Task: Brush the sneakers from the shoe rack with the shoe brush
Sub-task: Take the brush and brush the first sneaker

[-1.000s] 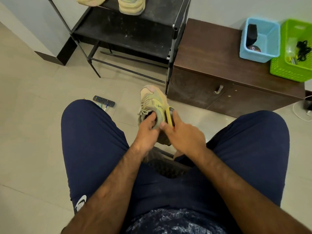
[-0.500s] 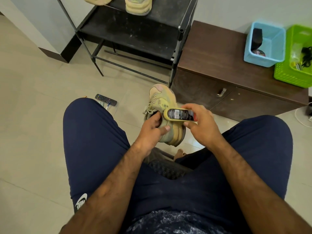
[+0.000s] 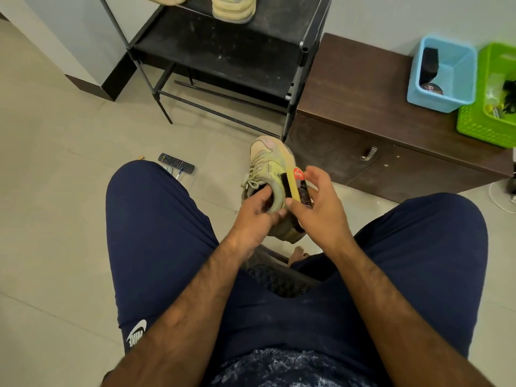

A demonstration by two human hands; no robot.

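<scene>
Seated person brushing one sneaker (image 3: pixel 269 163) held between the knees.
Left hand (image 3: pixel 255 216) grips its collar, fingers hidden inside; right hand (image 3: pixel 318 202) loosely pinches the brush (image 3: pixel 293 185). Two more sneakers (image 3: pixel 233 8) on the rack's (image 3: pixel 223 54) top edge, cut off.

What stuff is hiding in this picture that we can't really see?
All in the head view:
- Sneaker: heel and sole hidden by the left hand and right hand.
- Shoe brush: label too blurred to read.
- Shoes on the rack: cut off by the top edge.
- Green basket: contents a blurry jumble, cut off by the right edge.
</scene>
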